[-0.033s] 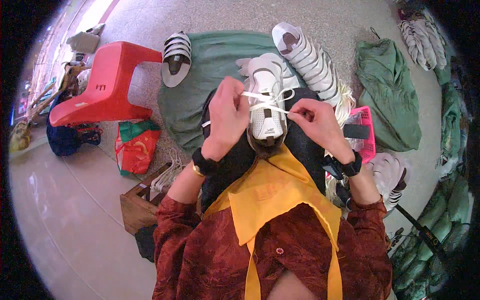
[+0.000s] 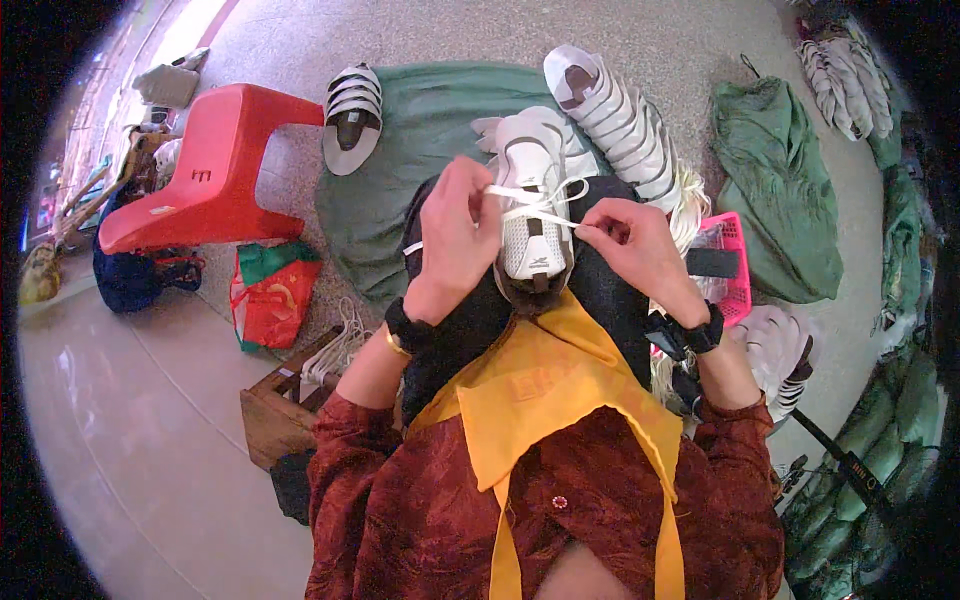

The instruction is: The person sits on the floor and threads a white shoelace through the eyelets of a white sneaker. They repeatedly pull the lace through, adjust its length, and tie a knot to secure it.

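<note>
While both hands work at the middle of the view, a white shoe (image 2: 533,215) rests on the person's dark lap, toe pointing to 12 o'clock. The left hand (image 2: 455,235) sits at the shoe's 9 o'clock, fingers curled together and pinched on one end of a white lace (image 2: 532,203) that crosses the shoe's top. The right hand (image 2: 632,243) sits at the shoe's 3 o'clock, its fingertips clamped on the lace's other end, so the lace runs taut between the two hands. A small loop of lace lies toward 1 o'clock of the shoe. Beyond the shoe, at 12 o'clock, a green cloth (image 2: 420,140) is spread on the floor with a row of white shoes (image 2: 615,110) on its right part and a striped shoe (image 2: 352,115) at its left edge. A red stool (image 2: 205,170) stands at 10 o'clock, and a pink basket (image 2: 728,265) lies just beside the right wrist at 3 o'clock.
</note>
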`<state>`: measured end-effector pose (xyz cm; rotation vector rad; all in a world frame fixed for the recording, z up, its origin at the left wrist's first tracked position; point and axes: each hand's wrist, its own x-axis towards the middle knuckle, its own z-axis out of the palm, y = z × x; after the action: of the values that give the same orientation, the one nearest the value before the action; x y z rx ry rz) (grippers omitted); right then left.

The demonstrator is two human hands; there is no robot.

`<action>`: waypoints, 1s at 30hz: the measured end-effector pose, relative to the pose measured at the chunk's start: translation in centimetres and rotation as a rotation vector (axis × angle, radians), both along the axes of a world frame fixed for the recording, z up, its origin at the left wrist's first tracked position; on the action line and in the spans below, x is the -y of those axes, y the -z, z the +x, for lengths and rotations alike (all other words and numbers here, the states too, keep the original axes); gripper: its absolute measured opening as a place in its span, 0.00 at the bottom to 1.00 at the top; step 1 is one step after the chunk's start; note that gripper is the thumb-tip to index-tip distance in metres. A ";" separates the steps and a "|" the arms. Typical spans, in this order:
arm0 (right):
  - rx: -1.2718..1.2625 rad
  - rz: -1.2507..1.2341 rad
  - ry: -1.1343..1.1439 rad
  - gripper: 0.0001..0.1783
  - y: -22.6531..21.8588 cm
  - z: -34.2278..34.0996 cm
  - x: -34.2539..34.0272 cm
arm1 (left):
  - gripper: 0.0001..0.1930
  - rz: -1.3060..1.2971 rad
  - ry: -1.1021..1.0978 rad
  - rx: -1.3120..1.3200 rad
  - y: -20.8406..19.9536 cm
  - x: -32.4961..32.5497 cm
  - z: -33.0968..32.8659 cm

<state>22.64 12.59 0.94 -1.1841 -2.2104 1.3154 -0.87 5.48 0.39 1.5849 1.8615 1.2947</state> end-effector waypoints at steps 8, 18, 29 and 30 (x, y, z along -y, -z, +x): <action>-0.118 -0.166 -0.013 0.06 0.9 1.3 0.1 | 0.03 -0.168 0.144 0.176 0.1 -0.3 -2.0; -0.161 -0.303 0.018 0.08 0.5 2.2 0.2 | 0.03 -0.064 0.023 0.028 0.2 -0.2 -0.2; 0.049 -0.507 0.097 0.08 -0.8 10.4 -0.4 | 0.04 -0.106 0.164 0.151 0.4 1.3 0.4; -0.019 -0.510 0.096 0.08 -0.3 10.0 -0.1 | 0.05 -0.120 0.158 0.156 0.4 1.4 0.5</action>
<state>32.64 12.66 1.22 -1.4125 -1.8275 1.9043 -0.42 4.11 0.03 1.4909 1.6524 1.1791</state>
